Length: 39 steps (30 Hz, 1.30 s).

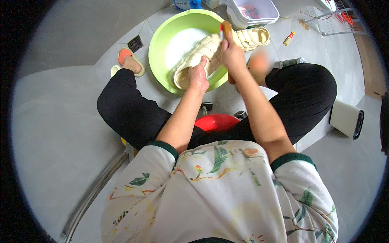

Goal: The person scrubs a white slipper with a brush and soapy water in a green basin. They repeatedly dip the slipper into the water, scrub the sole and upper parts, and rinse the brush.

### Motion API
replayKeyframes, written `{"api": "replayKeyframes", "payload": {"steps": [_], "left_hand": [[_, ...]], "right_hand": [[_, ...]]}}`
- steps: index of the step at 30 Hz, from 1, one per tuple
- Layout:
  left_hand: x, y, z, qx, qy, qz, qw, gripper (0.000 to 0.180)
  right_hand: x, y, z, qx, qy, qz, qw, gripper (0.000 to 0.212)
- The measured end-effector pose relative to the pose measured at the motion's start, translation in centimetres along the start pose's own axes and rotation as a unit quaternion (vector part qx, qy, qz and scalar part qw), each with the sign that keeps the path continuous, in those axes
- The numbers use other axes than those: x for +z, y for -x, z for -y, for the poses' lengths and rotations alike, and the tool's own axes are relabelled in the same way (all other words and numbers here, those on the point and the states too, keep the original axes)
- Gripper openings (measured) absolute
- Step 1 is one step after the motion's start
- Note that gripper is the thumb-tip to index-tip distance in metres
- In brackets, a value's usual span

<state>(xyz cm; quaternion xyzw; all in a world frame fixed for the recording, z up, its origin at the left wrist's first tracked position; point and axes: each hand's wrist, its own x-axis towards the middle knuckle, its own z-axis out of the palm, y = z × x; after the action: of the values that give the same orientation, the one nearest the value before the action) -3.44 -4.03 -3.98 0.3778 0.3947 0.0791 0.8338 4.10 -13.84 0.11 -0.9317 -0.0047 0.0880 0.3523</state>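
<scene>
A cream sandal (193, 60) lies across the near rim of a lime-green basin (162, 38) that holds soapy white water. My left hand (199, 75) presses down on the sandal's near end and holds it there. My right hand (231, 52) grips a scrubbing brush with an orange-brown handle (225, 28) against the sandal's upper side. A second cream sandal (252, 37) rests just beyond the basin's right edge, next to my right hand.
I sit on a red stool (216, 121), knees spread, left foot in an orange slipper (129, 60). A white lidded tub (253, 11) stands behind the basin, a floor drain (135, 43) to its left. A small yellow bottle (289, 38) and a white box (346, 118) lie at right.
</scene>
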Motion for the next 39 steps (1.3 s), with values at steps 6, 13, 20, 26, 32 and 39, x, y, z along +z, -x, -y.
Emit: {"api": "replayKeyframes", "payload": {"steps": [6,13,20,26,32,39], "left_hand": [[-0.4,-0.4,-1.5,-0.025,0.095,-0.014,0.995,0.048],[-0.3,-0.3,-1.7,0.001,0.083,0.032,0.996,0.041],[-0.8,-0.6,-1.6,-0.004,0.036,0.041,0.998,0.041],[-1.3,-0.9,-2.4,-0.019,0.108,0.061,0.992,0.044],[-1.5,-1.0,-2.1,-0.017,0.100,0.063,0.993,0.042],[-1.8,-0.8,-2.4,-0.034,0.066,0.058,0.996,0.042]], "right_hand": [[-0.1,5.5,1.6,-0.082,-0.026,0.018,0.996,0.049],[-0.6,0.3,0.5,-0.056,-0.061,0.007,0.997,0.049],[-1.4,0.3,0.8,-0.045,-0.015,0.002,0.999,0.047],[-2.0,5.8,2.2,-0.105,-0.009,0.042,0.994,0.048],[-1.8,-1.2,1.1,-0.053,-0.095,0.025,0.994,0.044],[-2.7,1.5,2.9,-0.093,-0.007,0.032,0.995,0.045]]}}
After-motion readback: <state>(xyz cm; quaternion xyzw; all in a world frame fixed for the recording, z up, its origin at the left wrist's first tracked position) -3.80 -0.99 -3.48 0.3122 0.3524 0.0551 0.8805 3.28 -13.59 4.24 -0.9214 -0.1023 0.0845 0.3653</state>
